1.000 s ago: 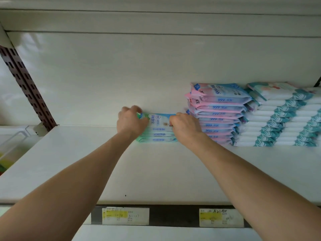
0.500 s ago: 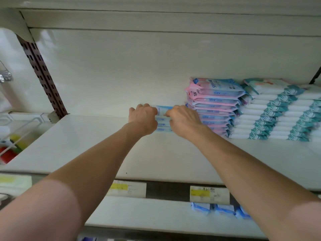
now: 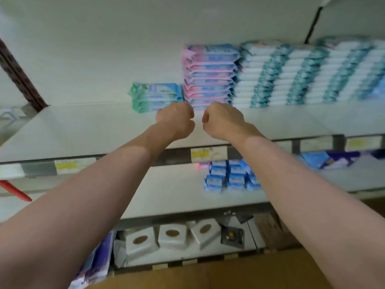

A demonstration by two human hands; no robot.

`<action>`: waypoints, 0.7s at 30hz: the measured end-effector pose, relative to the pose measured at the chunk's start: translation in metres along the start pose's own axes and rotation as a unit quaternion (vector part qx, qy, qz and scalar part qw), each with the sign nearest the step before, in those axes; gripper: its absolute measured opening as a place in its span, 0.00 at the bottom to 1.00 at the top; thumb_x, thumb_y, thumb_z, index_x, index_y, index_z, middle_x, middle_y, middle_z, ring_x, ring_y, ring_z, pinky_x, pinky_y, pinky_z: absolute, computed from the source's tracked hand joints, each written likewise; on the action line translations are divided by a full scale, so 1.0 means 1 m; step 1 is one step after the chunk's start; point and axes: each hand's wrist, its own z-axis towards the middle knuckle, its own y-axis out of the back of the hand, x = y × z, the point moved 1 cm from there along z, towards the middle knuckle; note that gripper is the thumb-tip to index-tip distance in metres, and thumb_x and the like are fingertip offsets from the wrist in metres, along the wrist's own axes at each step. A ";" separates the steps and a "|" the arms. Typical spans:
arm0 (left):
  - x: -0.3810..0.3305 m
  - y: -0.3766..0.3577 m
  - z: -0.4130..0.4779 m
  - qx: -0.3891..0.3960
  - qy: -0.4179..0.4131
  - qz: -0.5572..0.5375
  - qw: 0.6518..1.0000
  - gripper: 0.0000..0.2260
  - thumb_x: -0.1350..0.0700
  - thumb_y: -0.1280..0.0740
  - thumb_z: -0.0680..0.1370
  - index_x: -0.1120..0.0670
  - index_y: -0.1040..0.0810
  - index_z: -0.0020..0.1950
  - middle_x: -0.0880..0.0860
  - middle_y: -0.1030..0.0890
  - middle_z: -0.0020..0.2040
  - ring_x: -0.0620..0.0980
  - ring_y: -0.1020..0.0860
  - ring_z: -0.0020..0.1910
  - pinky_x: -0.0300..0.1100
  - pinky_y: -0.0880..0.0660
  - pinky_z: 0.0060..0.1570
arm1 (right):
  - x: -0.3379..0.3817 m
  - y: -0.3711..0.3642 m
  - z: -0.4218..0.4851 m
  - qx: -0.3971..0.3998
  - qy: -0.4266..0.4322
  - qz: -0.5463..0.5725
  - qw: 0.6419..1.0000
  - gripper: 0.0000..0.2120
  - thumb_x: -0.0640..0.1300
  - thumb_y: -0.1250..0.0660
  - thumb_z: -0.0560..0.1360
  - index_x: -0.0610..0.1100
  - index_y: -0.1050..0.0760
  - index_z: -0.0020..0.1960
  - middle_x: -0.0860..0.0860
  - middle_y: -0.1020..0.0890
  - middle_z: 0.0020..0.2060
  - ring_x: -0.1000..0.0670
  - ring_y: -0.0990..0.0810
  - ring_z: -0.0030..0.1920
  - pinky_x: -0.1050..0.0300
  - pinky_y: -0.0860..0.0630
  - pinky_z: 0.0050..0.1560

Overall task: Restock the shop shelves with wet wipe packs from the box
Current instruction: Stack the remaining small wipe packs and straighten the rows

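A short stack of green-and-blue wet wipe packs lies at the back of the white top shelf, touching a taller pink-and-blue stack on its right. My left hand and my right hand hover side by side just in front of these stacks, clear of them. The fingers of both hands are curled under and hold nothing. The brown cardboard box shows along the bottom edge, with its inside hidden.
Rows of white-and-teal packs fill the top shelf to the right. Small blue packs sit on the shelf below, and white tissue boxes lie on the lowest one. A brown perforated upright bounds the shelf at the left.
Both hands have let go of the green-and-blue packs and drawn back from them. The view has tilted down, so the lower shelves and the box show.
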 end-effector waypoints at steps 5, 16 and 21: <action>-0.039 -0.019 -0.034 0.045 -0.078 -0.035 0.995 0.15 0.55 0.36 0.76 0.48 0.23 0.62 0.51 0.22 0.60 0.53 0.25 0.60 0.43 0.30 0.55 | -0.027 0.016 -0.057 0.054 -0.106 -0.024 0.993 0.13 0.39 0.38 0.76 0.44 0.23 0.58 0.46 0.21 0.56 0.44 0.24 0.50 0.57 0.30 0.46; -0.096 -0.062 -0.159 0.164 -0.293 -0.024 0.942 0.13 0.57 0.37 0.76 0.48 0.22 0.59 0.55 0.21 0.59 0.58 0.24 0.58 0.47 0.27 0.56 | -0.053 -0.003 -0.243 0.039 -0.307 -0.041 0.950 0.14 0.42 0.40 0.76 0.44 0.23 0.59 0.43 0.21 0.57 0.41 0.23 0.58 0.54 0.28 0.52; -0.145 -0.070 -0.226 0.188 -0.391 -0.022 0.901 0.11 0.55 0.37 0.76 0.50 0.22 0.57 0.54 0.20 0.56 0.57 0.24 0.56 0.45 0.28 0.48 | -0.063 0.009 -0.338 0.038 -0.396 -0.022 0.917 0.12 0.42 0.38 0.77 0.44 0.23 0.59 0.44 0.20 0.54 0.41 0.22 0.53 0.53 0.27 0.47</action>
